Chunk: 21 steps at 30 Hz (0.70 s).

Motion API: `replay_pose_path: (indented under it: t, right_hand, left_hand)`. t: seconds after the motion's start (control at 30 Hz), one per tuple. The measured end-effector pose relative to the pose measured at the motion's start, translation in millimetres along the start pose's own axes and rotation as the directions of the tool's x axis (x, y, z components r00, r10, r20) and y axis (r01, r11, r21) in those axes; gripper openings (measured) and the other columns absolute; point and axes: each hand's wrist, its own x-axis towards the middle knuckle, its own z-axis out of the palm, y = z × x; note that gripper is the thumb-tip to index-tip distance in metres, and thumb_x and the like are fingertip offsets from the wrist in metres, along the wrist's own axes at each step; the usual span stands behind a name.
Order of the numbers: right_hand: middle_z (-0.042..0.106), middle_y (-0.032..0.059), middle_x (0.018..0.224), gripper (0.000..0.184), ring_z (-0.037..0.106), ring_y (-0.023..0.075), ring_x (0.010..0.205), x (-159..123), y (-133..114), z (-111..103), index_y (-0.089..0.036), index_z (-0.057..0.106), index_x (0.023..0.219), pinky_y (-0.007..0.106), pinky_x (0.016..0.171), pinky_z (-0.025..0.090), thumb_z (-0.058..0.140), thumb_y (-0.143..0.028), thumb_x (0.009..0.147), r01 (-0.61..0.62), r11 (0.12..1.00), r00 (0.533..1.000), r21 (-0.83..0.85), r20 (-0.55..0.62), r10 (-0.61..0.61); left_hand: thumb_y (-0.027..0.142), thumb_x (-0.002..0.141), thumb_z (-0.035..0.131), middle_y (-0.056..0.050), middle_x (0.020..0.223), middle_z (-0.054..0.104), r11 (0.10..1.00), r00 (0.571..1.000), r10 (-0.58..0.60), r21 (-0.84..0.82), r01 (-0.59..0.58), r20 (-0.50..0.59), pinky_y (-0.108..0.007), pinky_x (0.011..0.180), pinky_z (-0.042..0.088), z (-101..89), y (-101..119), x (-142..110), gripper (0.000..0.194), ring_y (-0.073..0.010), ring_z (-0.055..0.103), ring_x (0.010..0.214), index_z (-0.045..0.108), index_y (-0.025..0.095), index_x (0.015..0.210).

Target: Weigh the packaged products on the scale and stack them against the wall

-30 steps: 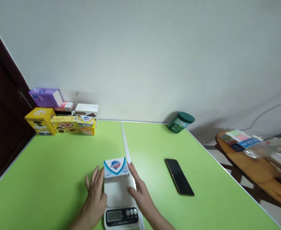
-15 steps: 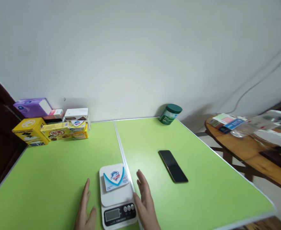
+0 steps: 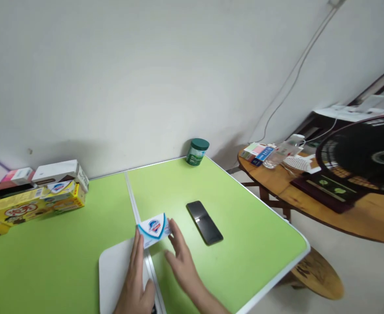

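A white and blue soap box [image 3: 154, 228] is held up between my two hands, above the right edge of a white kitchen scale [image 3: 113, 266]. Along the box's left end press the straight fingers of my left hand [image 3: 135, 274]. At its right end are the fingertips of my right hand [image 3: 181, 257], with the thumb apart and below. My left forearm side covers much of the scale, including most of its display. A black phone [image 3: 204, 222] lies flat on the green table [image 3: 244, 248], to the right of my right hand.
A green lidded tub [image 3: 197, 151] stands by the wall. Yellow boxes [image 3: 15, 207] and a white box [image 3: 57, 172] line the back left. At right, a wooden side table [image 3: 277, 187] bears a plastic bottle [image 3: 282, 152] and a black fan [image 3: 365, 152]. A wooden stool [image 3: 323, 274] stands below.
Both hands have closed in on the soap box and lifted it off the scale, carrying it to the right. The view has turned right, bringing the fan and stool into sight.
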Motion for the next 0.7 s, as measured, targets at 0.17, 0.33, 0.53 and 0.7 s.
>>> replay_pose_path:
  t: [0.17,0.33,0.53,0.7]
  right_hand:
    - [0.029,0.0079,0.15,0.076,0.031,0.0235,0.136,98,-3,-78,-0.021,0.028,0.141,0.044,0.112,0.025,0.048,-0.019,0.068,0.017,0.999,0.992,-0.027,-0.121,-0.02]
    - [0.038,0.0124,0.145,0.075,0.038,0.0265,0.132,212,16,-133,-0.015,0.034,0.137,0.044,0.109,0.031,0.046,-0.016,0.063,0.051,0.981,0.967,-0.186,-0.235,-0.095]
    - [0.049,0.0183,0.135,0.069,0.045,0.0335,0.125,333,26,-169,-0.007,0.046,0.129,0.049,0.107,0.031,0.048,-0.01,0.06,0.112,0.943,0.949,-0.314,-0.248,-0.195]
    - [0.049,0.014,0.137,0.056,0.039,0.0331,0.13,377,45,-181,-0.012,0.063,0.11,0.049,0.11,0.025,0.047,-0.006,0.057,0.179,0.893,0.953,-0.414,-0.154,-0.263]
  left_hand:
    - [0.005,0.074,0.04,-0.008,0.156,0.002,0.999,0.993,0.043,-0.008,-0.043,0.11,-0.037,0.115,0.008,62.6,44,113,0.077,-0.0202,0.002,0.142,0.012,0.012,0.146]
    - [-0.001,0.066,0.046,-0.014,0.155,0.004,0.996,0.998,0.015,-0.088,-0.01,0.066,-0.034,0.115,0.009,138.0,41,231,0.08,-0.022,0.004,0.141,0.023,0.007,0.142]
    - [-0.001,0.063,0.051,-0.017,0.153,0.016,0.988,0.998,-0.069,-0.14,0.066,-0.014,-0.038,0.114,0.015,194.2,37,363,0.075,-0.029,0.013,0.14,0.035,0.007,0.135]
    - [0.003,0.063,0.053,-0.012,0.153,0.018,0.987,0.997,-0.061,-0.154,0.053,-0.045,-0.037,0.114,0.016,215.5,19,422,0.071,-0.0282,0.016,0.14,0.04,0.014,0.132]
